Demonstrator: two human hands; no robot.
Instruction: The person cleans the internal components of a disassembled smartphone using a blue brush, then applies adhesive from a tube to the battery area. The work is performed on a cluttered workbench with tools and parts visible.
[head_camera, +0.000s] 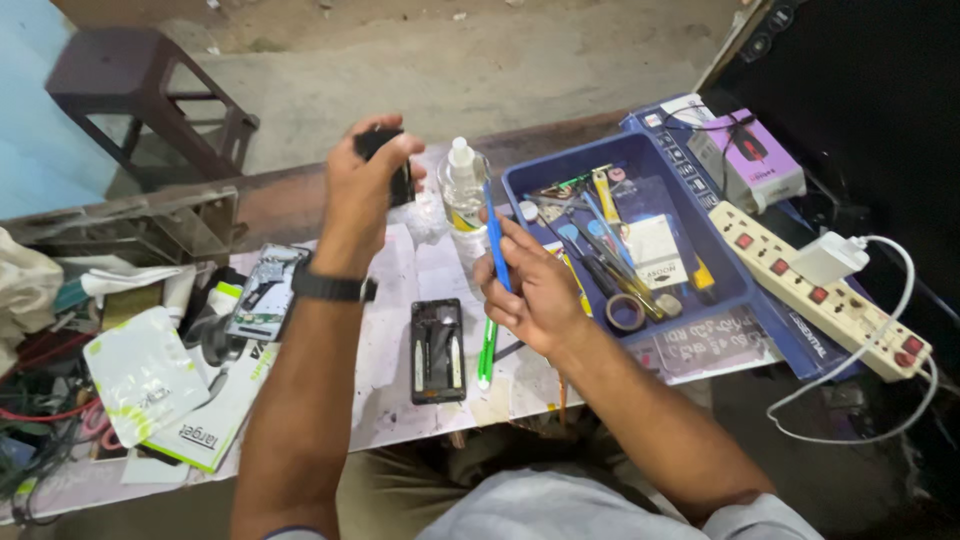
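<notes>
My left hand (362, 190), with a black watch on the wrist, is raised above the bench and closed around a small black object (385, 150). My right hand (530, 285) grips a thin blue tool (494, 235) pointing up, beside a clear plastic bottle with a white nozzle (463, 190). An opened black phone frame (438, 350) lies on the white paper-covered bench below, with a green tool (487, 352) beside it.
A blue tray (740, 290) with several small tools and a tape roll sits at right. A white power strip (815, 290) with a charger lies further right. Another opened phone (265, 290), packets and cables crowd the left. A dark stool (140, 90) stands beyond.
</notes>
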